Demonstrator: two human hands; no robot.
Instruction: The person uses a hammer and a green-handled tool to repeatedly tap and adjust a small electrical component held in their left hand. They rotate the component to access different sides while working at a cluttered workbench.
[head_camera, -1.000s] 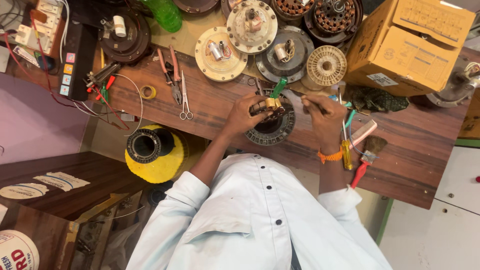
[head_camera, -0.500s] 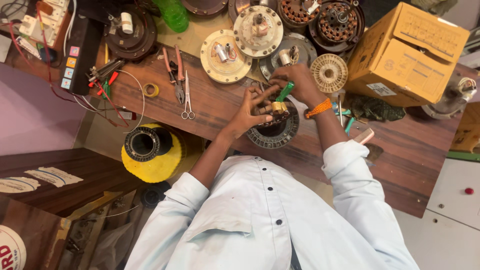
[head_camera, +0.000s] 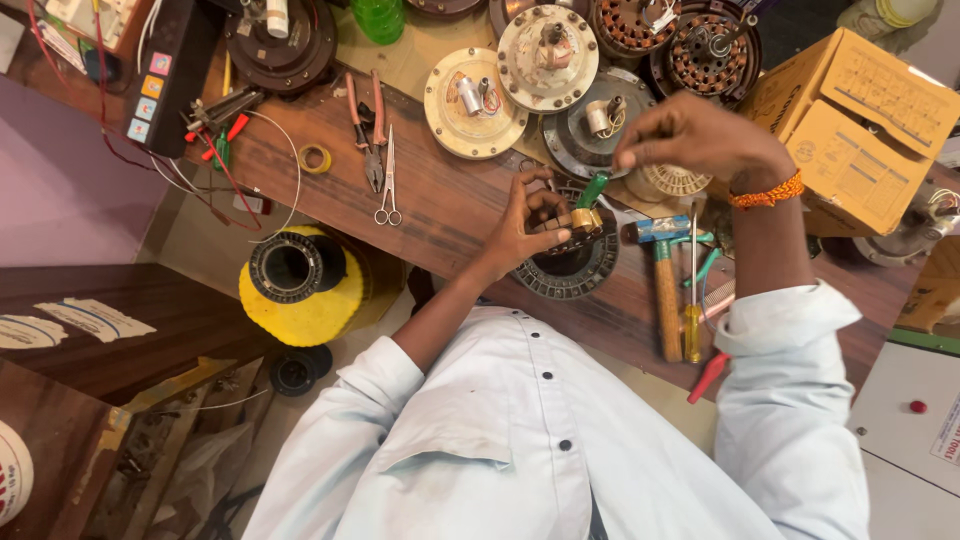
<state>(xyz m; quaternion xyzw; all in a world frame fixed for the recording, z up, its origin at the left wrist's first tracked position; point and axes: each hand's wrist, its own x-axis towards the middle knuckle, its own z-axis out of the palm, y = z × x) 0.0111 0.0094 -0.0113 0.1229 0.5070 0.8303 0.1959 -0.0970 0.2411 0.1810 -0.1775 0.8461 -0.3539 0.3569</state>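
Observation:
My left hand (head_camera: 525, 225) reaches over the wooden bench (head_camera: 440, 210) and grips a brass-coloured part (head_camera: 585, 218) with a green handle (head_camera: 593, 188) sticking up from it. The part sits on a dark round fan motor (head_camera: 572, 270). My right hand (head_camera: 695, 135), with an orange band at the wrist, is raised farther back over a ribbed white disc (head_camera: 675, 182). Its fingertips are pinched together; I cannot make out anything between them.
A blue-headed hammer (head_camera: 662, 290), a yellow-handled screwdriver (head_camera: 693, 325) and a red-handled tool (head_camera: 708, 378) lie right of the motor. Scissors (head_camera: 388, 190), pliers (head_camera: 362, 135) and a tape roll (head_camera: 316, 158) lie left. Cream motor covers (head_camera: 450, 120) and a cardboard box (head_camera: 850, 130) stand behind.
My right hand has moved from the right of the motor, across its top, to up and back over the white disc. My left hand has stayed on the brass-coloured part.

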